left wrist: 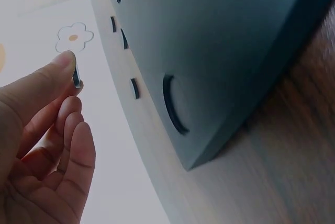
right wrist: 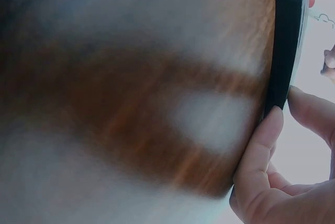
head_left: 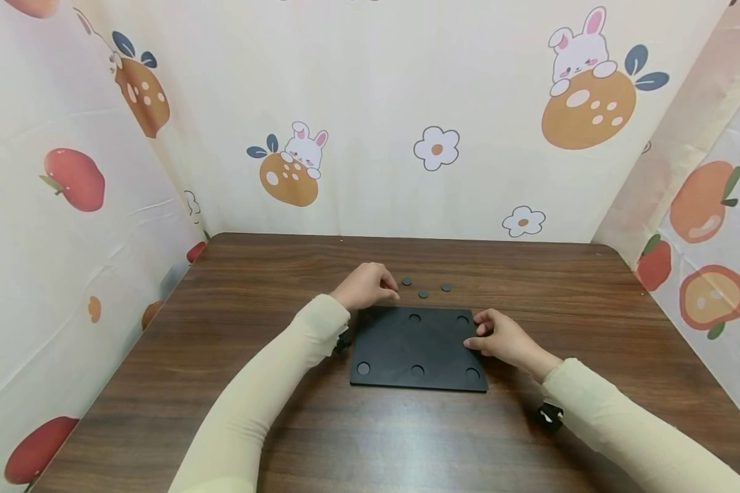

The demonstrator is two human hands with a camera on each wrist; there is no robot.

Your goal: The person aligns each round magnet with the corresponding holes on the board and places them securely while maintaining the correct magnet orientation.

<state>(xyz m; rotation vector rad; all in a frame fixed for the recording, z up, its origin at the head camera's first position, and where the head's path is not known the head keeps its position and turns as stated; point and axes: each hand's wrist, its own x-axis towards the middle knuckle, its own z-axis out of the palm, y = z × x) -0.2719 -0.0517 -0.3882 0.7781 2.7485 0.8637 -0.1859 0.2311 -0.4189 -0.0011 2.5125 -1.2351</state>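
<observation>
A black rectangular board (head_left: 419, 346) with round recesses lies on the table. My left hand (head_left: 368, 286) is over its far left corner, pinching a small thin disc (left wrist: 77, 75) between thumb and fingertips, above the surface. A round recess (left wrist: 177, 106) near the board's corner shows in the left wrist view. The near left recess (head_left: 363, 368) looks lighter than the others; I cannot tell whether a disc fills it. My right hand (head_left: 498, 335) grips the board's right edge, thumb on top and fingers against the side.
Three dark discs, a left one (head_left: 407, 281), a nearer one (head_left: 423, 294) and a right one (head_left: 446, 287), lie just beyond the board's far edge. The brown wooden table (head_left: 271, 274) meets a patterned curtain (head_left: 370, 185) at the back and sides.
</observation>
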